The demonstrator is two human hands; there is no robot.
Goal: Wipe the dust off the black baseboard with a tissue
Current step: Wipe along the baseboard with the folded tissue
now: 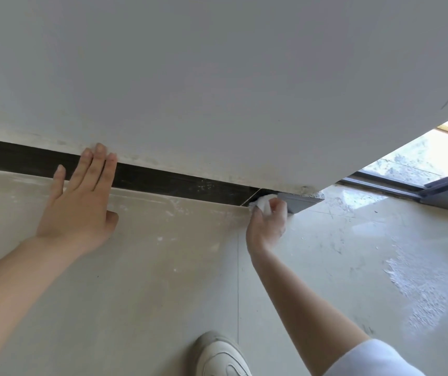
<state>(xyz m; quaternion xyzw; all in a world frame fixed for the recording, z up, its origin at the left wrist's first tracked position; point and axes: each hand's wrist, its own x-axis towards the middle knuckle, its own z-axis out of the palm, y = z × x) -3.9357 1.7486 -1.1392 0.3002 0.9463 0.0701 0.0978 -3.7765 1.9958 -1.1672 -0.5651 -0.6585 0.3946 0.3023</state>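
Head view looks down at a pale wall [217,77] meeting a beige tile floor [163,280], w/ the black baseboard [163,183] running along the joint, slanting from the frame's left edge down to the wall's corner at right. Left hand [79,202] is spread flat, fingers straight & close together, lying across the baseboard w/ the tips on the wall's bottom edge; thumb sticks out over the floor, nothing held. Right hand [267,226] is well apart from it, down at the baseboard's right end, fingers curled round a wadded white tissue [262,204]. Tissue is pressed vs. the baseboard's face, just beside a grey end piece [298,203] that caps the corner; the hand partly covers that piece. Pale dust specks show on the black strip just left of the tissue, and whitish smears on the floor along its foot. Wall's bottom edge above the strip looks scuffed & dirty. A thin tile seam runs from near the tissue twd the bottom of frame. Bottom centre: toe of a white shoe [220,354] on the floor. Bottom right: white sleeve [374,359] on the right arm. Past the corner, upper right, a dark door track [407,185] w/ bright light beyond; glare on the floor near it.
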